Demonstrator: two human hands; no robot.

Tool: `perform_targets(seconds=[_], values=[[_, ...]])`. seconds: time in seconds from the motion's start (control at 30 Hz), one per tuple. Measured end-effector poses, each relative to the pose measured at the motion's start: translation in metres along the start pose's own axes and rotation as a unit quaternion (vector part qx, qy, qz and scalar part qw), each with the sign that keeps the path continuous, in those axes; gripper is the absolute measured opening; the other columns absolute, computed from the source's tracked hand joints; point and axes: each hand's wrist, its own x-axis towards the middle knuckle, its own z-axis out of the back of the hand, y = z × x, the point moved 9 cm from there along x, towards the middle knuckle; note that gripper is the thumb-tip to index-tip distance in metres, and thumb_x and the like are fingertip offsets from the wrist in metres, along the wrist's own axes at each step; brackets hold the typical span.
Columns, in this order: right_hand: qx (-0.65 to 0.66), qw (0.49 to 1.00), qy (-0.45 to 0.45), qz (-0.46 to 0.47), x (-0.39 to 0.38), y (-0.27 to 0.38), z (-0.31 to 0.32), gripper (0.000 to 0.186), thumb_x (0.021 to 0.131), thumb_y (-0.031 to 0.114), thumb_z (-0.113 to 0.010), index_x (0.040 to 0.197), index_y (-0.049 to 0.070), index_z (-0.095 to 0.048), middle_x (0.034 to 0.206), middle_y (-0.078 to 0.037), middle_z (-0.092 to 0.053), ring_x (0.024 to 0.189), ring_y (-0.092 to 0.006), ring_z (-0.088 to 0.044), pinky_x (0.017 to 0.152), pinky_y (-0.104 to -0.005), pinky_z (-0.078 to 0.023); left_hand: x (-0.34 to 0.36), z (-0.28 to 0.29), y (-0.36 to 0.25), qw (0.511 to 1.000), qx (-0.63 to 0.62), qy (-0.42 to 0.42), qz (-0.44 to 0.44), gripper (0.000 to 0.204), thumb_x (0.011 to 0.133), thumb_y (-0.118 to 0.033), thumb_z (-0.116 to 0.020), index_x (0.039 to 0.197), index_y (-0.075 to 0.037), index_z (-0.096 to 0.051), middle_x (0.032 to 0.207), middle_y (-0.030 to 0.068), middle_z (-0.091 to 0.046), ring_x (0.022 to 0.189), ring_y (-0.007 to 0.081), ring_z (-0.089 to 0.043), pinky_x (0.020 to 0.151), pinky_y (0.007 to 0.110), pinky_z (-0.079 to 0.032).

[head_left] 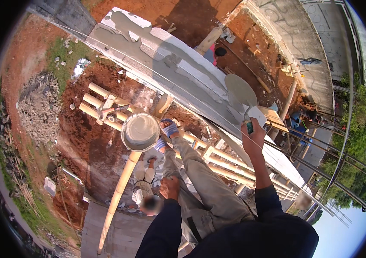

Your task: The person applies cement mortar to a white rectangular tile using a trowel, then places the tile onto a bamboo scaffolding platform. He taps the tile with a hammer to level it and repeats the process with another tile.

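Note:
My right hand [254, 136] grips the green handle of a trowel [240, 89]. Its broad, leaf-shaped blade, coated in grey mortar, lies over the top of a long wall of pale blocks [193, 71]. Wet mortar [148, 58] covers much of that top in an uneven layer. Against my trouser leg rests my left hand [169, 188], its fingers curled in and nothing seen in them. Beyond it, by my sandalled feet, stands a round bucket [140, 131] holding grey mortar.
I am above the ground on bamboo scaffolding [230, 170], and a bamboo pole [118, 198] slants down from beside the bucket. Below, a person [144, 178] stands near rubble. Steel bars [320, 172] jut out on the right. A taut string runs along the wall.

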Motion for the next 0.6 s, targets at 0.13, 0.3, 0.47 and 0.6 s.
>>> perform_targets(seconds=[0.13,0.3,0.47,0.6], values=[[0.046,0.998,-0.004,0.043,0.021,0.053,-0.028,0.029,0.098,0.018,-0.073,0.117,-0.002,-0.066,0.079,-0.020,-0.065,0.068,-0.0264,-0.059,0.068,-0.0404,-0.050,0.003,-0.003,0.004,0.999,0.004,0.040,0.001,0.055,0.093,-0.044,-0.059,0.114,0.004,-0.073,0.120,0.0271,-0.073,0.108,0.0466,-0.073,0.097,0.054,-0.056],[0.050,0.992,-0.042,0.104,0.032,0.103,-0.052,0.031,0.097,0.017,-0.075,0.120,-0.002,-0.066,0.090,-0.025,-0.070,0.078,-0.0424,-0.069,0.073,-0.0463,-0.054,-0.001,0.000,0.000,0.999,0.000,0.046,0.007,0.055,0.092,-0.045,-0.059,0.113,0.004,-0.073,0.117,0.0265,-0.074,0.108,0.0465,-0.073,0.097,0.054,-0.056],[0.033,0.987,-0.078,0.140,0.021,0.113,-0.050,0.033,0.096,0.015,-0.076,0.122,-0.002,-0.067,0.096,-0.027,-0.071,0.087,-0.0491,-0.069,0.076,-0.0500,-0.056,-0.001,0.007,0.000,1.000,-0.017,0.006,0.003,0.052,0.091,-0.041,-0.064,0.106,0.008,-0.075,0.111,0.0323,-0.075,0.106,0.0488,-0.074,0.096,0.055,-0.057],[0.060,0.994,-0.045,0.073,0.006,0.064,-0.043,0.030,0.098,0.015,-0.073,0.122,-0.001,-0.067,0.087,-0.020,-0.071,0.076,-0.0363,-0.071,0.068,-0.0446,-0.055,-0.003,0.008,-0.002,0.999,-0.035,0.001,-0.002,0.052,0.091,-0.040,-0.063,0.105,0.008,-0.075,0.110,0.0324,-0.075,0.105,0.0496,-0.074,0.096,0.055,-0.057]])
